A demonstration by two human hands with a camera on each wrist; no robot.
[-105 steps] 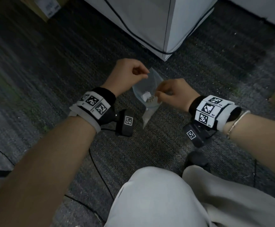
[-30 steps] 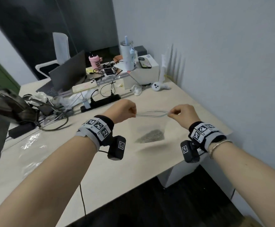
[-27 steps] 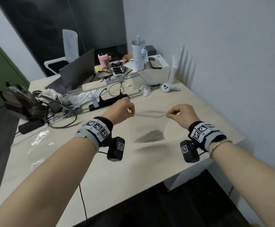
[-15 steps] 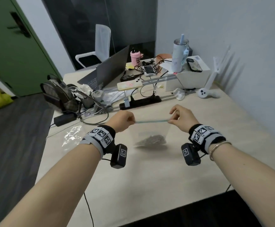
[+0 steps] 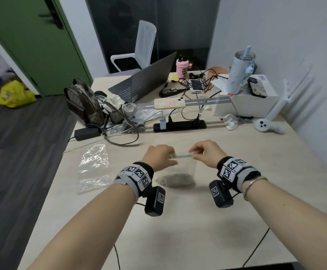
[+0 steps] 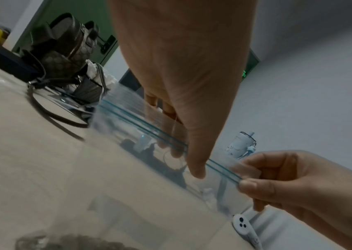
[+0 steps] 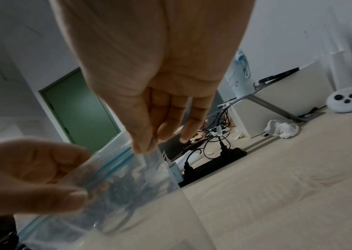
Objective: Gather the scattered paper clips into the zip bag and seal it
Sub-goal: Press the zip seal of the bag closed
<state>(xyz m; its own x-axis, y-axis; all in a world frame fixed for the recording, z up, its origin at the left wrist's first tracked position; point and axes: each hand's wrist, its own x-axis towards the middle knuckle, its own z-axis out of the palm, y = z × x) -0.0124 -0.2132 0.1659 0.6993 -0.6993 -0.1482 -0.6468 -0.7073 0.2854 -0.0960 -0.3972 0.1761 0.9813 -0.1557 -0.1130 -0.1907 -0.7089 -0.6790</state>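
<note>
A clear zip bag (image 5: 186, 168) hangs upright over the beige table (image 5: 178, 230), a grey heap of paper clips (image 5: 175, 179) lying at its bottom. Its blue zip strip (image 5: 181, 156) runs between my hands. My left hand (image 5: 161, 156) pinches the strip with thumb in front and fingers behind (image 6: 194, 162). My right hand (image 5: 205, 152) pinches the bag's right top corner (image 7: 147, 148) between thumb and fingers. The zip strip (image 6: 149, 128) shows as two close blue lines in the left wrist view; whether it is pressed together I cannot tell.
A crumpled clear plastic sheet (image 5: 94, 166) lies left of the bag. Behind stand a black power strip (image 5: 179, 125), a patterned bag (image 5: 84, 102), a laptop (image 5: 145, 82), a white box (image 5: 246, 102) and a white controller (image 5: 267, 126). The wall is at right.
My hands have come closer together along the zip strip, the left hand sliding right. The head view has tipped downward and the bag sits lower over the table.
</note>
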